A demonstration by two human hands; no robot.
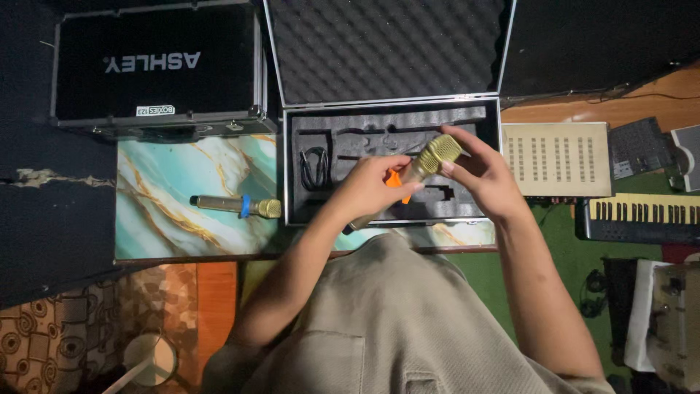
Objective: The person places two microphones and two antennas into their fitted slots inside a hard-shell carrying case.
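I hold a gold microphone [429, 162] over an open foam-lined case [467, 117]. My left hand [372, 186] grips its body near an orange ring [394, 180]. My right hand [485, 175] pinches the mesh head with its fingertips. A second gold microphone [235, 206] with a blue ring lies on the marble-patterned table top [168, 182], left of the case. A coiled black cable [315, 166] sits in the case's left slot.
A closed black flight case [157, 69] stands at the back left. A beige vented box [558, 159], a black device [638, 146] and a keyboard [642, 215] lie to the right. A round white object [149, 360] sits on the patterned floor below.
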